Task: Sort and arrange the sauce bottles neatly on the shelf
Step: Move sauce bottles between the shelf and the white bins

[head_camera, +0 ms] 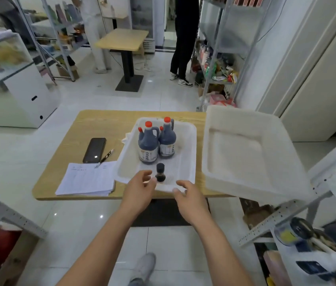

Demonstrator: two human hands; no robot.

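Two dark jug bottles with orange caps, the left bottle [148,145] and the right bottle [167,140], stand side by side in a white basket [189,141] on the wooden table. A small dark bottle with a black cap [160,172] stands near the basket's front edge. My left hand [140,190] hovers just left of the small bottle, fingers apart, holding nothing. My right hand [189,198] is over the basket's front rim, fingers spread, also with nothing in it.
A second white basket [243,153] sits tilted at the table's right end. A phone [94,150], a pen [105,158] and a paper stack [88,179] lie on the table [92,124]. Metal shelving [287,215] stands at the right; two people stand farther back.
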